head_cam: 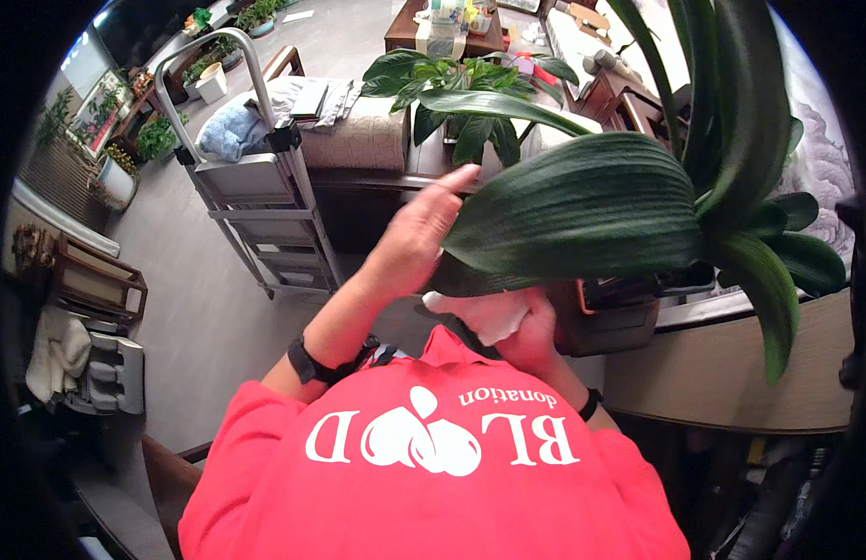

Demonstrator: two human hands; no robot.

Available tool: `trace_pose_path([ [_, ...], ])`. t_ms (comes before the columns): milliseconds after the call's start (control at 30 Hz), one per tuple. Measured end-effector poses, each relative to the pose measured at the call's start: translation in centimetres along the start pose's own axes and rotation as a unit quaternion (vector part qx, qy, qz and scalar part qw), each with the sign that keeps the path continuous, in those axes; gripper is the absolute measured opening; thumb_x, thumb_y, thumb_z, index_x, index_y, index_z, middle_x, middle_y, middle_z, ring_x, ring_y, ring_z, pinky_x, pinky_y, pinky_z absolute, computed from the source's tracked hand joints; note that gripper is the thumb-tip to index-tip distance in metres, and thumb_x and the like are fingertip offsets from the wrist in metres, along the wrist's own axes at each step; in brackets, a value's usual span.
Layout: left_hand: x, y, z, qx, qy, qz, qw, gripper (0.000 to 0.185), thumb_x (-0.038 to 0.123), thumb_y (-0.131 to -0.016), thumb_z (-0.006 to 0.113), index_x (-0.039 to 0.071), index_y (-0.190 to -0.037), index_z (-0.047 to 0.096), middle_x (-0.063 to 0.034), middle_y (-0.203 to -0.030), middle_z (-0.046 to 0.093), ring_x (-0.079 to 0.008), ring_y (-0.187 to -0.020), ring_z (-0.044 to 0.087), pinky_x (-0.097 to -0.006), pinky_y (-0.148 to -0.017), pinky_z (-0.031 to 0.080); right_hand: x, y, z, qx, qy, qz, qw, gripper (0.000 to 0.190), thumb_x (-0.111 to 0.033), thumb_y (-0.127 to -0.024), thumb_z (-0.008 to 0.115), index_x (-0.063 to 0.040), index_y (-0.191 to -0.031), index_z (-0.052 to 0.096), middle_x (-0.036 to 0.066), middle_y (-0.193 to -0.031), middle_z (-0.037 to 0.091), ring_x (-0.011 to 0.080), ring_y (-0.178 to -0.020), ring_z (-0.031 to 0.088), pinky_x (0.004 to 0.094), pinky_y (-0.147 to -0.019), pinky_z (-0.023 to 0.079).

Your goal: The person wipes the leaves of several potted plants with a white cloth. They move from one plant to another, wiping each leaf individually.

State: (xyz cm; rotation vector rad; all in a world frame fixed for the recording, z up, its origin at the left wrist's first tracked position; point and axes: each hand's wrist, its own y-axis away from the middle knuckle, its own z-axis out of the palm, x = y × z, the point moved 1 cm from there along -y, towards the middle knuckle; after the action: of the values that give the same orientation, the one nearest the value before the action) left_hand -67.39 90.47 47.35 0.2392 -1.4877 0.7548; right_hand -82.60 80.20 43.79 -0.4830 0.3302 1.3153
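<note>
A broad dark green leaf (pixel 580 210) of a large strap-leaved potted plant reaches across in front of me. My left hand (pixel 415 238) is at the leaf's tip, fingers stretched out and pointing away from me. The tip overlaps the palm side, so whether they touch is hard to see. Below the leaf, my right hand (pixel 534 332) grips a white cloth (pixel 485 315). Part of that cloth and some of the right fingers are hidden under the leaf. More long leaves (pixel 748 105) rise at the right.
A folding step ladder (pixel 247 182) stands ahead on the left, near a sofa arm (pixel 363 136) bearing a blue towel (pixel 233 133). A second leafy plant (pixel 475 84) is beyond my hands. At the right is a wooden surface (pixel 741 364); a wooden table (pixel 405 28) is farther off.
</note>
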Motion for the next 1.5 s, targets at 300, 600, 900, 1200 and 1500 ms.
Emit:
trace_pose_path([
  [300, -5.3, 2.8, -13.0, 0.106, 0.002, -0.270, 0.957, 0.047, 0.039, -0.102, 0.048, 0.003, -0.130, 0.055, -0.0087, -0.124, 0.061, -0.0158, -0.116, 0.055, -0.0295, -0.096, 0.042, 5.2, -6.8, -2.3, 0.066, 0.289, 0.154, 0.942, 0.077, -0.050, -0.092, 0.056, 0.001, -0.145, 0.034, 0.017, -0.141, 0.047, 0.0369, -0.121, 0.055, 0.0539, -0.091, 0.053],
  [600, -7.2, 1.4, -18.5, -0.066, 0.183, -0.385, 0.902, 0.054, 0.046, -0.095, 0.056, 0.002, -0.127, 0.054, -0.0081, -0.122, 0.062, -0.0186, -0.111, 0.059, -0.0347, -0.095, 0.046, 13.1, -13.9, -1.5, 0.193, -0.070, 0.054, 0.977, 0.060, -0.047, -0.103, 0.029, -0.003, -0.142, 0.040, 0.015, -0.137, 0.054, 0.0340, -0.122, 0.055, 0.0499, -0.101, 0.045],
  [900, -8.6, -7.4, -15.4, -0.120, 0.323, -0.321, 0.882, 0.040, 0.023, -0.092, 0.062, -0.002, -0.122, 0.054, -0.0142, -0.111, 0.067, -0.0266, -0.098, 0.067, -0.0409, -0.088, 0.054, 8.1, -11.5, -0.5, 0.323, 0.133, -0.129, 0.928, 0.060, -0.045, -0.101, 0.042, -0.002, -0.143, 0.036, 0.013, -0.136, 0.052, 0.0234, -0.120, 0.055, 0.0380, -0.100, 0.045],
  [1200, -13.1, -16.1, -4.8, -0.136, 0.436, -0.453, 0.765, 0.037, 0.026, -0.098, 0.051, -0.002, -0.122, 0.055, -0.0185, -0.114, 0.065, -0.0328, -0.105, 0.064, -0.0477, -0.097, 0.049, 2.6, -9.3, -1.5, 0.335, 0.244, -0.204, 0.887, 0.053, -0.035, -0.101, 0.048, 0.000, -0.139, 0.036, 0.017, -0.130, 0.054, 0.0278, -0.111, 0.060, 0.0398, -0.091, 0.052],
  [1500, -14.1, -21.7, -1.7, -0.268, 0.721, -0.317, 0.554, 0.050, 0.035, -0.100, 0.045, -0.001, -0.135, 0.046, -0.0204, -0.136, 0.051, -0.0336, -0.124, 0.052, -0.0492, -0.109, 0.039, 3.9, -6.8, -3.4, 0.418, 0.253, -0.160, 0.858, 0.042, -0.030, -0.102, 0.047, -0.002, -0.133, 0.047, 0.018, -0.122, 0.061, 0.0236, -0.096, 0.066, 0.0347, -0.079, 0.055],
])
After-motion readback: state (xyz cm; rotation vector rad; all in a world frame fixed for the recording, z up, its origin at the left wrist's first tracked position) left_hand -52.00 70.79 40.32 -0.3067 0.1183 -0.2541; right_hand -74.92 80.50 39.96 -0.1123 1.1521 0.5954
